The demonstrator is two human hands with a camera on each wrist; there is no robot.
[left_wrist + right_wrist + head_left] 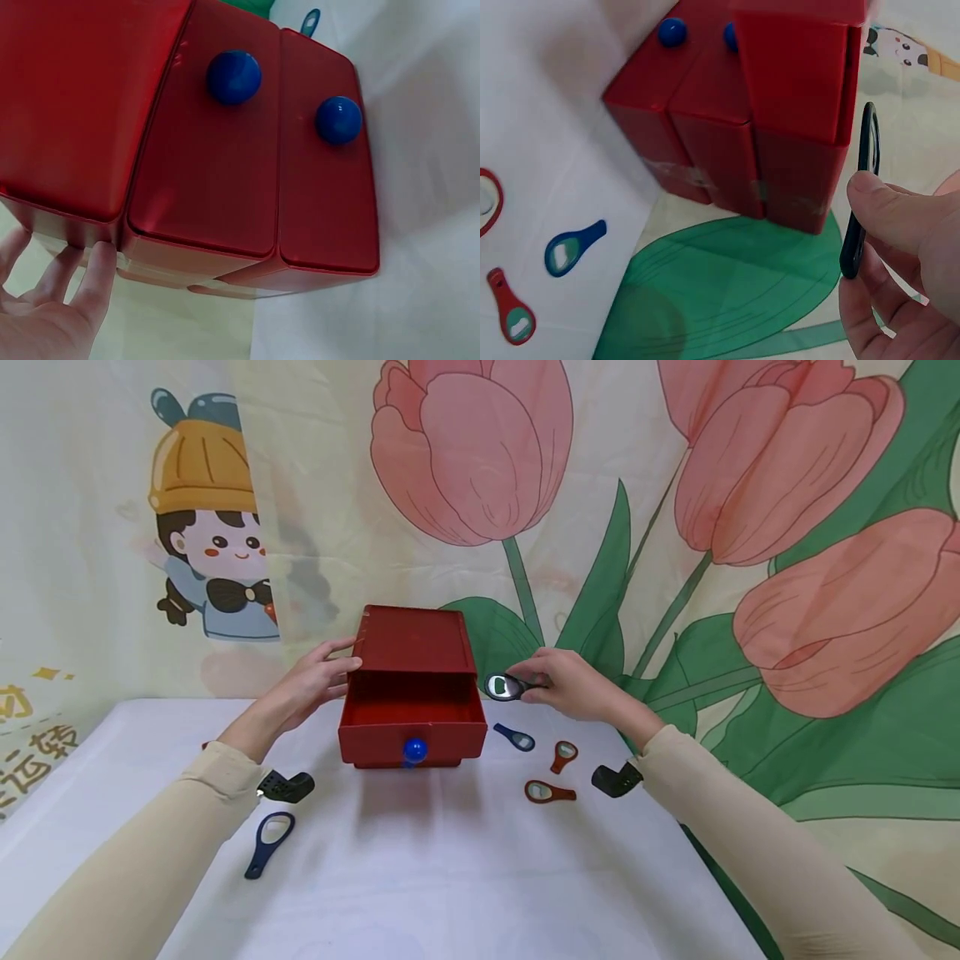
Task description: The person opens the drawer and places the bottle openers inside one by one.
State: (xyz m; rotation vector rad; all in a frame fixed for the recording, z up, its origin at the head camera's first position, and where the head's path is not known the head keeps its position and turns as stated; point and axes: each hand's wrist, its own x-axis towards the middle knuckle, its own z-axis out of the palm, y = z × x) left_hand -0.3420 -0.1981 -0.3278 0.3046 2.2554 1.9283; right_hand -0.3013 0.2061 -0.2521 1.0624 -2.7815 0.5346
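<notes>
Your right hand [566,683] pinches a bottle opener [513,687] at the box's [416,639] three o'clock: probably light, stiff, slick, best gripped by its handle [850,255]. Your left hand [315,675], fingers loosely extended, touches nine o'clock.

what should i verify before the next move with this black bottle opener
1. Grip on the black bottle opener: ok, the right hand pinches it between thumb and fingers.
2. Top drawer open: ok, it is pulled out, with its floor showing.
3. Drawer's far back free: cannot tell, the cabinet hides it.
4. Cabinet braced: left-hand contact ok, the left hand touches its side; how firmly, cannot tell.
5. Bottle opener over the drawer: not ok, it is held outside, to the right.
6. Middle drawer and bottom drawer closed: ok, both look shut.
</notes>
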